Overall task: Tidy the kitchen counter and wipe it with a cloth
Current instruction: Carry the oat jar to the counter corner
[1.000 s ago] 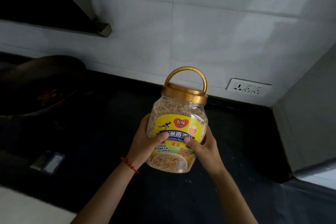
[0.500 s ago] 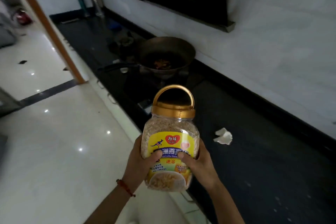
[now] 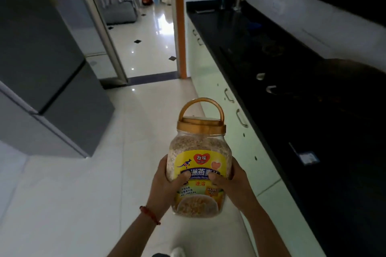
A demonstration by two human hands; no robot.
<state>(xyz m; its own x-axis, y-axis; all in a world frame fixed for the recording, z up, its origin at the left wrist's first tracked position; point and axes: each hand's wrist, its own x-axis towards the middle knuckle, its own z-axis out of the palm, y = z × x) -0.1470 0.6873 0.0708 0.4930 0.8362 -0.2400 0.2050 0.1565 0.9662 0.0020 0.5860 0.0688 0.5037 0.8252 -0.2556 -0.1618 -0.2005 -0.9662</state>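
The oat jar (image 3: 199, 165) is upright in the air, off the black counter (image 3: 313, 110) and left of its front edge, above the white floor (image 3: 83, 194). The left hand (image 3: 165, 189) and right hand (image 3: 234, 183) clasp its sides, thumbs on the label. Left of the counter, open floor runs to the doorway (image 3: 150, 27); the grey fridge (image 3: 41, 69) stands further left.

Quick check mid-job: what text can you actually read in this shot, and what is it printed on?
All of it is on the label of the jar, held by the left hand and right hand:
"每味" in the red heart
"MEIWEI" beneath it, barely legible
"洲燕麦" on the blue band, ends covered or blurred
"Australia Oatm...", cut off
"速溶" in orange
Small print lower down: too blurred to read.
Nothing readable elsewhere.
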